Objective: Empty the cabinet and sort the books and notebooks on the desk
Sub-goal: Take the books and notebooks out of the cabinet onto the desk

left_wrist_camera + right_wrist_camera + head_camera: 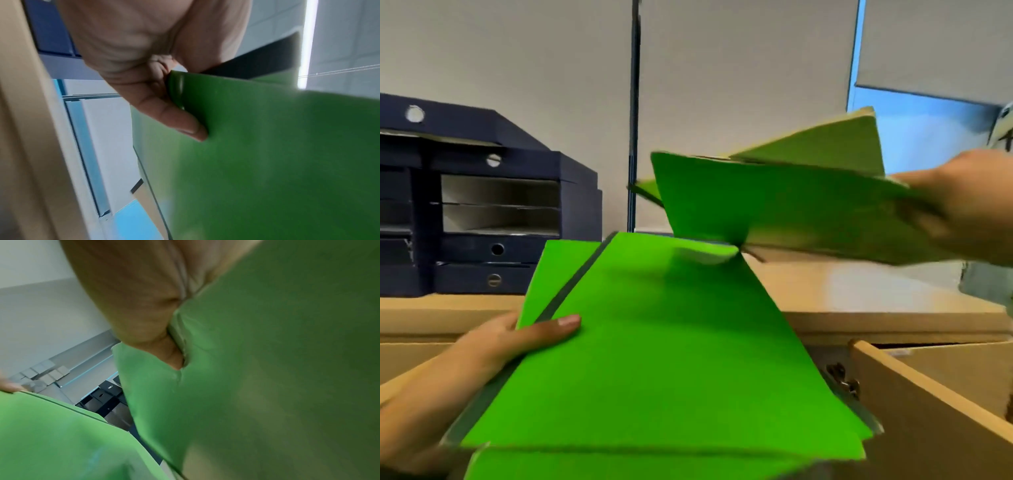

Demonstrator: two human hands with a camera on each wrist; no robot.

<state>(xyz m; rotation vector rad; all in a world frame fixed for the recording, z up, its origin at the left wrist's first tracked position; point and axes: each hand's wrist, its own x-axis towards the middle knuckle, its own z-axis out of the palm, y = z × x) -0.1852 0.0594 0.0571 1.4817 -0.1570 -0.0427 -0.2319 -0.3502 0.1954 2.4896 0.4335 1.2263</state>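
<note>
My left hand (510,337) grips the left edge of a stack of bright green notebooks (661,342), thumb lying on the top cover; the left wrist view shows the thumb (174,120) pressed on a green cover (267,162). The stack is held in front of me above the open cabinet. My right hand (962,205) holds a few more green notebooks (791,202) by their right end, raised and fanned apart over the desk (842,291). In the right wrist view its thumb (164,352) pinches a green cover (267,369). Motion blur softens the raised notebooks.
Dark blue stacked file boxes (482,212) stand on the desk at the back left. An open wooden cabinet door (928,394) juts out at the lower right with a metal hinge (842,380). Grey partition panels (722,85) rise behind the desk.
</note>
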